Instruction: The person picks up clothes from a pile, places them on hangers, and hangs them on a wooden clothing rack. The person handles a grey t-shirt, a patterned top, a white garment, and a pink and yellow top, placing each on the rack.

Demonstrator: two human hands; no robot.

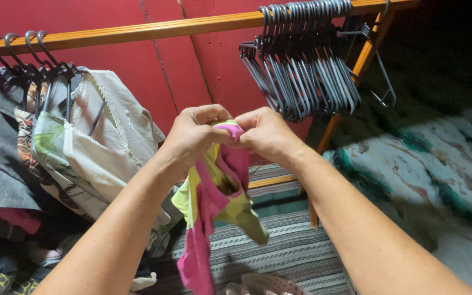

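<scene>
While both hands met at chest height before a wooden rail (137,30), the left hand (192,136) and right hand (266,134) each pinched shut on the top edge of a pink-and-yellow garment (214,202) that hung between the forearms. Empty hangers (301,60) crowded the rail to the right, hung clothes (83,142) to the left. Pinching the edge evenly would likely keep the cloth straight

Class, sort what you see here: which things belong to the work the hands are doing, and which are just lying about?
In the work:
- left hand
- right hand
- pink and yellow garment, pinched by both at its top

Lying about:
- empty grey hangers bunched on the wooden rail
- hung clothes
- striped cloth
- patterned belt
</scene>
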